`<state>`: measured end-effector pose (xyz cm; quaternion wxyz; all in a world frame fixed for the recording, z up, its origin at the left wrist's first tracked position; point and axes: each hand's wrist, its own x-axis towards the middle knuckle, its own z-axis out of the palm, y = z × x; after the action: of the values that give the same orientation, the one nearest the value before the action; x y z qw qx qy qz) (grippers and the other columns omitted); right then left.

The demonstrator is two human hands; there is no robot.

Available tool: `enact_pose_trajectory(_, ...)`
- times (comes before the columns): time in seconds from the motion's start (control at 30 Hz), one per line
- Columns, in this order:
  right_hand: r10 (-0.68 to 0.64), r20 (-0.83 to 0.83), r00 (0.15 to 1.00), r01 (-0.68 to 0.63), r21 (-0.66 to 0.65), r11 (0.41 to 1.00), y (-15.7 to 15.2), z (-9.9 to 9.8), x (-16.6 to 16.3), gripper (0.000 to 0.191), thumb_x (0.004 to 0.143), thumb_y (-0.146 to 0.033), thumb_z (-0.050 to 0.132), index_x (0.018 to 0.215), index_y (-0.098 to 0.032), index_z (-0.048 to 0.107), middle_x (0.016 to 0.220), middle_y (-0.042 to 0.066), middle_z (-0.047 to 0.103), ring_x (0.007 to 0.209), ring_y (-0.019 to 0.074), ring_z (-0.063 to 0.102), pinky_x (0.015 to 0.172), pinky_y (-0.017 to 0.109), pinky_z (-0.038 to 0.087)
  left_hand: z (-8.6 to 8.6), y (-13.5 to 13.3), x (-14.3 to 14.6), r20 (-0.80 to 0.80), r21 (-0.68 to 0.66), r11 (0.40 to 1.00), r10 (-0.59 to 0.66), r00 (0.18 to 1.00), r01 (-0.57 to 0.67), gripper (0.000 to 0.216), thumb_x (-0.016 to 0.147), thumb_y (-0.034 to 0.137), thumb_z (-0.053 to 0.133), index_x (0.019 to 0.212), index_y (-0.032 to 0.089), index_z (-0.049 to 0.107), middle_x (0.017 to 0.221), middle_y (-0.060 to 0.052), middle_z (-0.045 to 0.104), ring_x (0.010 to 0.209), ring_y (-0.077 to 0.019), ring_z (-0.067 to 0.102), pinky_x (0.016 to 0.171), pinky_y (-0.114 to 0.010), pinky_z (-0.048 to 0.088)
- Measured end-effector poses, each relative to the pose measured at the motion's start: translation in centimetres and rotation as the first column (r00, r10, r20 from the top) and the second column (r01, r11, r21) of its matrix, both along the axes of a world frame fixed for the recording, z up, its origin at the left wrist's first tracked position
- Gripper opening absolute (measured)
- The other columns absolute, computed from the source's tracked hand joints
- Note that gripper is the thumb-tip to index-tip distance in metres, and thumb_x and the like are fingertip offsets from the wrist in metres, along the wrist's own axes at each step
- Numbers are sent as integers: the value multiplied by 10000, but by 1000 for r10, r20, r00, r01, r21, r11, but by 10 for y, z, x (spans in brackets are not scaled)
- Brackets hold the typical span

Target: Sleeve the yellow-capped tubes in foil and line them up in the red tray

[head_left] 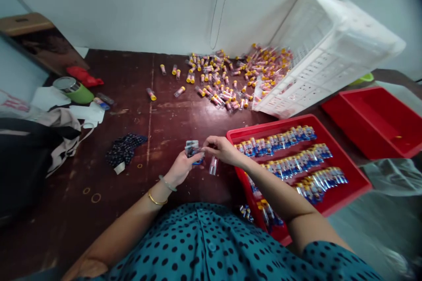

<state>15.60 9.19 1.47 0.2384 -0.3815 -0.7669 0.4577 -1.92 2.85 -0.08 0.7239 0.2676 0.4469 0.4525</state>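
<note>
My left hand [180,167] is closed around a small stack of blue printed labels [192,148] held above the dark wooden table [132,109]. My right hand [221,149] pinches the edge of that stack with thumb and forefinger. A small clear tube [213,165] hangs just below my right fingers; I cannot tell whether they grip it. To the right stands a red tray [349,171] with rows of blue-labelled tubes [296,162].
A heap of yellow-capped clear tubes [231,79] lies at the back, beside a tipped white plastic crate [329,52]. A second red tray [372,118] stands at the right. A dotted cloth [124,149], rubber bands [96,197], a green cup [73,90] and bags sit at left.
</note>
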Motion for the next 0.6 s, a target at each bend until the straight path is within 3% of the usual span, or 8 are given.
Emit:
enact_pose_trajectory(0.1,-47,-26,999,46,-54,997,5,1,4,292,867,-430,621,783,-152,644,683,-24,593,640,106,500,611,217,384,-2,-5,-12,-3,-12,996,-91,996,91,267,686,311,816,840,124,705,656,-30,667,576,-147,627,510,-242,490)
enact_pose_trajectory(0.2,-116,-84,990,101,-168,981,13,-1,9,358,847,-483,615,731,-145,627,630,-34,563,591,93,468,593,219,366,-5,-7,-18,-65,-4,998,-56,996,55,237,686,315,815,761,122,700,589,-24,640,553,-139,600,474,-224,433)
enact_pose_trajectory(0.37,-367,-204,908,293,-319,901,28,1,18,439,797,-576,628,697,-150,593,629,-31,551,568,82,443,573,220,349,-8,-6,-23,-135,-24,997,-79,988,76,222,605,256,859,645,134,677,578,-18,638,524,-115,566,479,-218,398)
enact_pose_trajectory(0.5,-398,-295,869,332,-250,910,31,19,18,440,790,-579,651,687,-161,564,621,-36,520,561,78,423,569,224,346,-8,-6,-26,-145,-75,976,-212,966,203,226,606,247,852,651,135,660,555,-12,616,483,-89,514,433,-193,336)
enact_pose_trajectory(0.6,-322,-271,907,305,-103,947,27,31,15,414,832,-550,631,714,-154,590,618,-35,508,560,80,406,558,225,339,-7,-6,-27,-65,-131,949,-297,953,287,237,631,275,836,692,140,652,570,-16,616,489,-95,531,420,-187,323)
